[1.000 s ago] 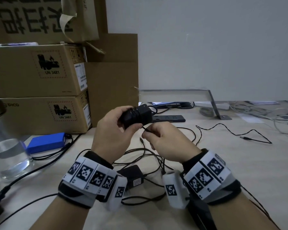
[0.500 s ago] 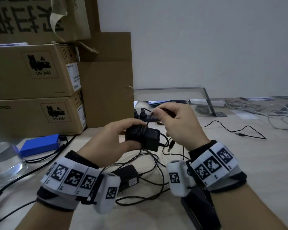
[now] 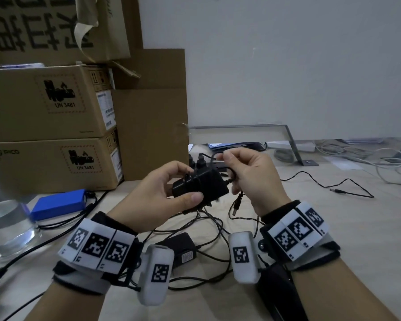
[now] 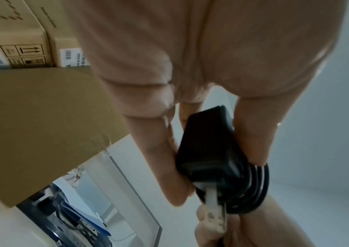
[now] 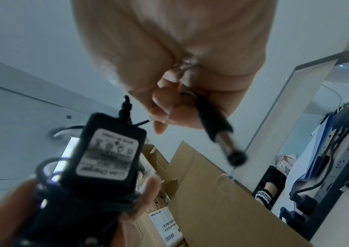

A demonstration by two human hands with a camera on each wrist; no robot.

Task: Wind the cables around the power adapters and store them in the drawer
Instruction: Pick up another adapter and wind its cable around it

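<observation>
My left hand grips a black power adapter above the table, thumb underneath and fingers on top. Several turns of its thin black cable lie wound round the body. Just right of the adapter, my right hand pinches the loose end of the cable in a small loop. The barrel plug dangles below that hand. The right wrist view shows the adapter's label and the plug close up. A second black adapter lies on the table between my wrists amid its tangled cable. No drawer is in view.
Stacked cardboard boxes stand at the left and back. A blue battery pack and a clear glass sit at the left. Another thin black cable with a plug trails at the right, behind it a metal bracket and white cables.
My right hand has carried the cable from under the adapter up over it and round to its right side. The free end has grown shorter, and the plug now hangs near the hand.
</observation>
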